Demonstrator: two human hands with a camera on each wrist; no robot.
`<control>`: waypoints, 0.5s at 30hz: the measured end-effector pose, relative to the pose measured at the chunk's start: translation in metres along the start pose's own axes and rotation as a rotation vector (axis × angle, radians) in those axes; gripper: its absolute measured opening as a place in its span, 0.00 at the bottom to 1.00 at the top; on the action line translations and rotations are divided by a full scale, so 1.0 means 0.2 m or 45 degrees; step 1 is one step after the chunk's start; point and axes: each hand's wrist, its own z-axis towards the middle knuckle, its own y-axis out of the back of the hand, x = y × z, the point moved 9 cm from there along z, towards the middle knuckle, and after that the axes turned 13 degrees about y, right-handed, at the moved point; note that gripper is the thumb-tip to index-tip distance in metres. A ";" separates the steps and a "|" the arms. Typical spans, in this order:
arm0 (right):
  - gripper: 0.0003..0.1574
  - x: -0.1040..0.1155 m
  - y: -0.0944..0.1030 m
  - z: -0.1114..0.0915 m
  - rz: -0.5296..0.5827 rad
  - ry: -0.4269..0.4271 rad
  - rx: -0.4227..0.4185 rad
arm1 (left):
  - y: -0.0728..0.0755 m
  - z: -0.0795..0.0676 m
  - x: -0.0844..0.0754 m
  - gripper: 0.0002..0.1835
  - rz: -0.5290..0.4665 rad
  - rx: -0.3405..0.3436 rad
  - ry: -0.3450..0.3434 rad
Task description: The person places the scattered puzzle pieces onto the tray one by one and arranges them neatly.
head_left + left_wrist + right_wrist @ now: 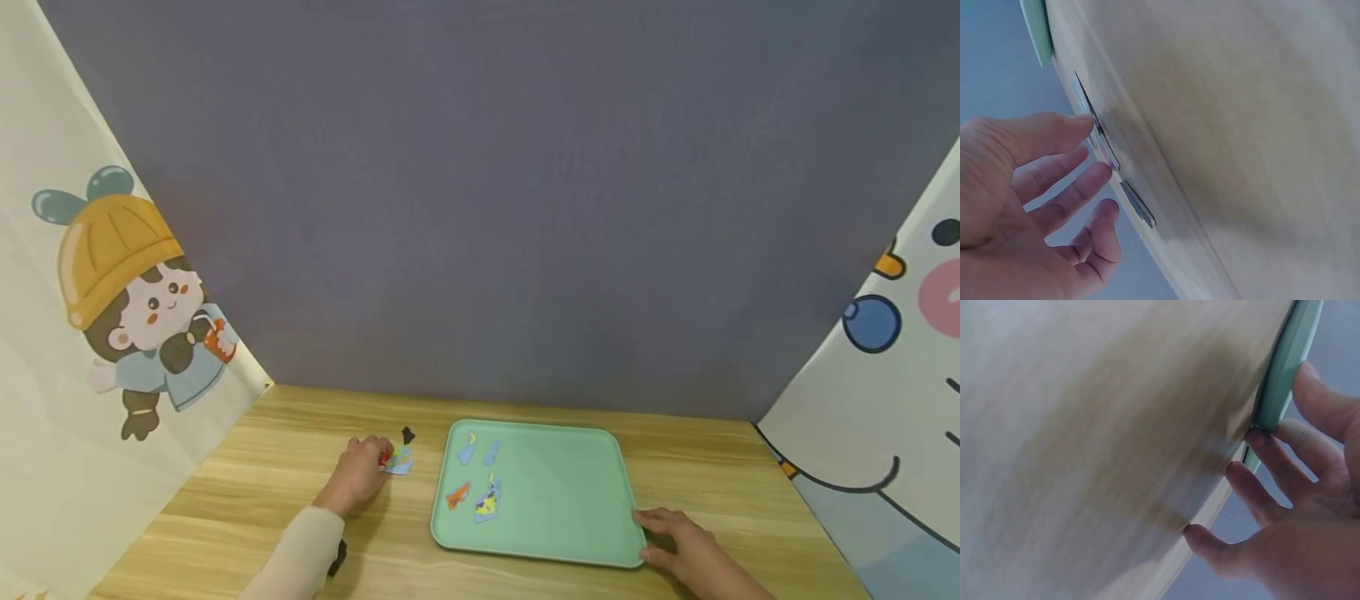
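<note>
A wooden table (300, 467) fills the lower part of the head view, shut in by a grey backdrop (487, 208) behind and cartoon-printed cloths to either side. On it, right of centre, lies a mint-green tray (570, 500), flat and with its long side toward the person. The right hand (686, 546) rests at the tray's near right corner; in the right wrist view its fingers (1272, 456) are spread and nearly straight, the tips touching the tray's edge (1282, 369), which looks like a steadying hold so the tray does not slide. The left hand (360, 475), in a cream sleeve (300, 554), lies on the table well left of the tray, over a small cluster of coloured puzzle pieces (397, 460). The left wrist view shows its fingers (1066, 181) loosely spread and only slightly bent, the tips touching the flat pieces (1107, 153) rather than pinching them. A dark piece (408, 434) sits apart, just beyond that cluster. Inside the tray, toward its left side, lie four or so more pieces (480, 492), blue, orange and yellow, loose and apart from each other.
</note>
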 end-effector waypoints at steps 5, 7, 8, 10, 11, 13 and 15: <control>0.40 0.03 0.01 -0.01 -0.031 0.048 -0.009 | -0.01 0.03 0.00 0.20 0.026 -0.004 -0.013; 0.40 0.04 0.01 -0.01 -0.045 0.062 -0.013 | -0.02 0.04 0.01 0.19 0.032 -0.008 -0.019; 0.40 0.04 0.01 -0.01 -0.044 0.064 -0.013 | -0.02 0.05 0.01 0.19 0.036 -0.013 -0.024; 0.40 0.03 0.01 0.00 -0.047 0.064 -0.006 | -0.02 0.05 0.01 0.18 0.041 -0.011 -0.025; 0.40 0.03 0.01 0.00 -0.046 0.062 -0.003 | -0.03 0.06 0.01 0.18 0.043 -0.007 -0.022; 0.40 0.03 0.01 0.00 -0.042 0.053 0.001 | -0.03 0.06 0.01 0.18 0.042 0.012 -0.012; 0.40 0.02 0.01 0.00 -0.042 0.045 0.002 | -0.04 0.06 0.02 0.18 0.041 0.041 0.009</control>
